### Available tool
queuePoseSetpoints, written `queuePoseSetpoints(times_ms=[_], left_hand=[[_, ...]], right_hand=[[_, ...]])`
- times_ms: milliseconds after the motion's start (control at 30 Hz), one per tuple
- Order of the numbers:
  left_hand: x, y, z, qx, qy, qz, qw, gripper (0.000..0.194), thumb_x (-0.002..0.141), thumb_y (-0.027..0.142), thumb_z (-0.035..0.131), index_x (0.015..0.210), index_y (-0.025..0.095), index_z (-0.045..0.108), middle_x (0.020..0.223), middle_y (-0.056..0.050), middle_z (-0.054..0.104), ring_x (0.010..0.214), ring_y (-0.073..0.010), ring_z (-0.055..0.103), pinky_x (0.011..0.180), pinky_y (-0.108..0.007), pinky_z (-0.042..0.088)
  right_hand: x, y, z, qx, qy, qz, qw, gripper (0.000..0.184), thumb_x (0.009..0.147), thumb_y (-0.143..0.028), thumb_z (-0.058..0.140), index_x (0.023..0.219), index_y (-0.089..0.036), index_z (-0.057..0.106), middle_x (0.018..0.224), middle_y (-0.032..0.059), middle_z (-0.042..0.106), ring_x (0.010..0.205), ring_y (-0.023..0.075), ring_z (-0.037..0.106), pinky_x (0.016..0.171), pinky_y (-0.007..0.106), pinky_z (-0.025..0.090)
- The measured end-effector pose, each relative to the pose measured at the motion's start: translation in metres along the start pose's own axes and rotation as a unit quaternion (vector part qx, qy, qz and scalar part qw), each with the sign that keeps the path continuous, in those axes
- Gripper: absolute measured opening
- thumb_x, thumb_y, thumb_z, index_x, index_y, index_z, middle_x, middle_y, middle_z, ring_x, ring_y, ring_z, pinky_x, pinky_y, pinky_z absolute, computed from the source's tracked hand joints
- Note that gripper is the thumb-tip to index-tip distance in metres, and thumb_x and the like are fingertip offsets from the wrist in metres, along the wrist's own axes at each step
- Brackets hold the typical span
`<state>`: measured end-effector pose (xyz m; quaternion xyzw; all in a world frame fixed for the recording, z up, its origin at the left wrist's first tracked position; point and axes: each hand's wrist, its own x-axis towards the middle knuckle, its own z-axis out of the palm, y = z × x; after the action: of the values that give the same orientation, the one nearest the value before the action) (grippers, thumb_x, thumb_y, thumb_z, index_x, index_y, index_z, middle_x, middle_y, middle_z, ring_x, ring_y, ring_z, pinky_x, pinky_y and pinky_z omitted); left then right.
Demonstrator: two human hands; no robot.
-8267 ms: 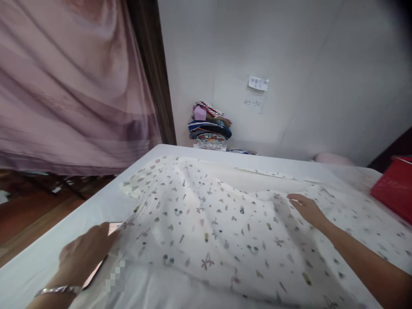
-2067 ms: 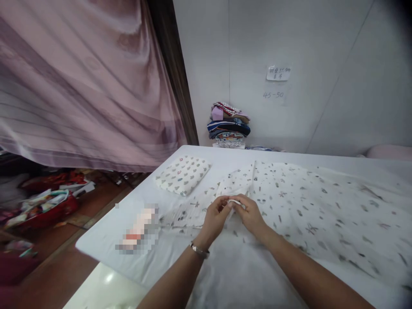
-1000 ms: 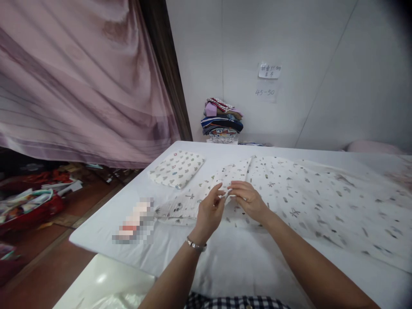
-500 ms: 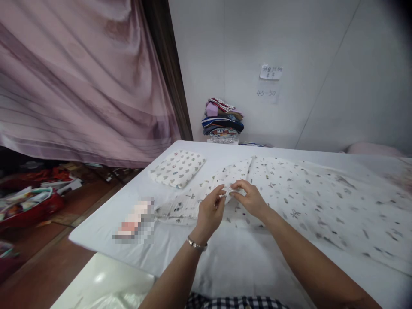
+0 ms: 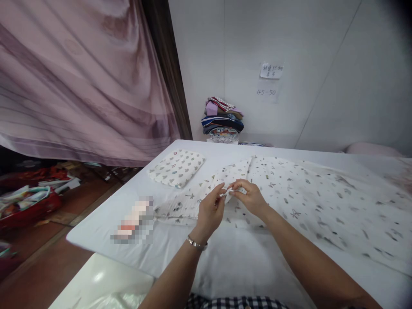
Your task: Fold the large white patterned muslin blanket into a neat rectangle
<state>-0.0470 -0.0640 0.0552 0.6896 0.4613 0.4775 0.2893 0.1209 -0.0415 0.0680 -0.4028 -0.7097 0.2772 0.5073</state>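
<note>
A: What's different from about eight seconds ago?
B: The hands, mainly. They were well apart; now the left hand (image 5: pixel 210 210) and right hand (image 5: pixel 252 199) meet over the near left part of the white printed cloth (image 5: pixel 289 189).

A: Where does that cloth lie?
B: Along the white table (image 5: pixel 93 227), from left of the hands to the far right. Its left part now shows a layer edge slanting away to the far side, just beyond the fingers.

A: And each hand's grip?
B: Right thumb and fingertips are closed on a small raised bit of the cloth. The left is half curled, a slight gap between finger and thumb, fingertips at that same bit; I can't tell if it pinches.

A: Anything else uncovered?
B: The folded mouse-print cloth (image 5: pixel 177 168) lies in plain view on the far left, apart from both hands. Earlier the large cloth covered part of it.

A: So what does that mean?
B: My judgement: broad handling has given way to fine fingertip work at one spot. The last half-second barely altered it.
</note>
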Motion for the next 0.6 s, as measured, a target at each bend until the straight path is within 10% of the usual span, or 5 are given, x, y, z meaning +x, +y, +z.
queuePoseSetpoints(times_ms=[367, 600], left_hand=[[0.020, -0.007, -0.003, 0.137, -0.017, 0.013, 0.990, 0.017, 0.082, 0.031, 0.049, 0.085, 0.023, 0.064, 0.074, 0.000, 0.061, 0.071, -0.0148, 0.053, 0.066, -0.025, 0.039], [0.124, -0.027, -0.058, 0.163, 0.086, -0.073, 0.980, 0.029, 0.077, 0.044, 0.050, 0.068, 0.017, 0.058, 0.055, 0.004, 0.049, 0.057, -0.0111, 0.043, 0.054, -0.021, 0.033]], right_hand=[[0.013, -0.002, 0.013, -0.027, 0.047, -0.064, 0.996, 0.003, 0.080, -0.027, 0.059, 0.078, -0.024, 0.060, 0.090, 0.0033, 0.066, 0.092, 0.0198, 0.059, 0.089, 0.039, 0.044], [-0.003, 0.029, -0.005, -0.125, -0.011, -0.022, 0.992, 0.025, 0.087, -0.029, 0.048, 0.109, -0.026, 0.060, 0.117, 0.0071, 0.060, 0.114, 0.0211, 0.051, 0.095, 0.041, 0.043]])
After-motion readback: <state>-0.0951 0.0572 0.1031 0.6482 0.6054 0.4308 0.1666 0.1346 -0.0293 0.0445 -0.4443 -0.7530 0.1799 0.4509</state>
